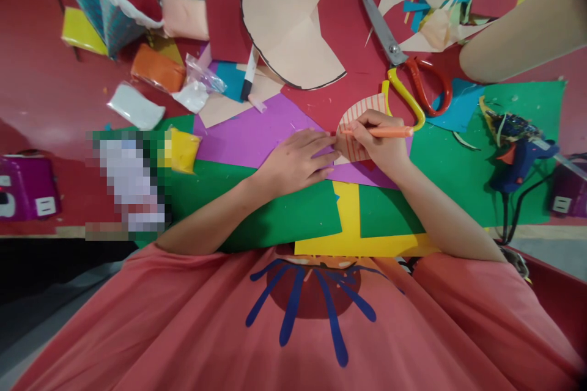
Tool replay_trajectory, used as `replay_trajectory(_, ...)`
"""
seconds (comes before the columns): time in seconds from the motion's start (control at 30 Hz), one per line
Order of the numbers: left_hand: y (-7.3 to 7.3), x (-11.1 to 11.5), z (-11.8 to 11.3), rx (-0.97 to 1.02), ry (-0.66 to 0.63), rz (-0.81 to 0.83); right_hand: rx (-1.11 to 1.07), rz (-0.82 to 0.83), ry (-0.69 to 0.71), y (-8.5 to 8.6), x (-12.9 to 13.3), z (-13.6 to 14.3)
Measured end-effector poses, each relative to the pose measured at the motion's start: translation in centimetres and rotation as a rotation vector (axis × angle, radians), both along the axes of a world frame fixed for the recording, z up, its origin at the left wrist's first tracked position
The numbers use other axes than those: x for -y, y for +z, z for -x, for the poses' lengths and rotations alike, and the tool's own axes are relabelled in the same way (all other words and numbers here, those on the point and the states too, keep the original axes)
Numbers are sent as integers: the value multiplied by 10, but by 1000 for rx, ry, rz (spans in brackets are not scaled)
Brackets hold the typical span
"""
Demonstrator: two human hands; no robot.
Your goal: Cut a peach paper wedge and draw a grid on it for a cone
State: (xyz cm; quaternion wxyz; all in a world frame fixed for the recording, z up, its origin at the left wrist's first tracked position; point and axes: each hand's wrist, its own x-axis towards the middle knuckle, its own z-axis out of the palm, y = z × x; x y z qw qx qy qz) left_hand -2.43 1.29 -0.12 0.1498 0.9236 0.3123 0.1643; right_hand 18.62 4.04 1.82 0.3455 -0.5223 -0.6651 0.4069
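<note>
My right hand [383, 140] grips an orange marker [392, 132], its tip end over a small cream paper piece [365, 108] with a curved edge and orange stripes. Flat beside it lies my left hand [300, 159], fingers stretched out, fingertips at the paper's left edge. Beneath both is a purple sheet [238, 134] on top of green sheets [275, 214]. Just past my right hand rest large scissors [394, 52] with one yellow and one red handle, blades slightly apart.
A big cream paper shape [284, 24] with a black outline lies ahead. Paper scraps [440, 0] pile at the far right. A blue glue gun [518, 162] sits on the right. Clay packets [158, 67], a yellow packet [184, 149] and a black-and-white marker [250, 73] are on the left.
</note>
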Motion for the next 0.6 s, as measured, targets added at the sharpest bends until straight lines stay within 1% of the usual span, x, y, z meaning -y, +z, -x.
replay_trajectory(0.1, 1, 0, 0, 23, 4, -15, 1, 1, 12, 2, 0, 1)
replay_trajectory(0.23, 2, 1, -1, 19, 9, 25, -29, -17, 38, 3, 0, 1)
replay_trajectory(0.4, 2, 1, 0, 14, 15, 41, 5, 23, 16, 1, 1, 2)
replay_trajectory(0.5, 1, 0, 0, 15, 7, 25, -12, 50, 15, 3, 1, 3)
replay_trajectory(0.6, 0, 0, 0, 34, -1, -33, -24, 78, 27, 4, 1, 3)
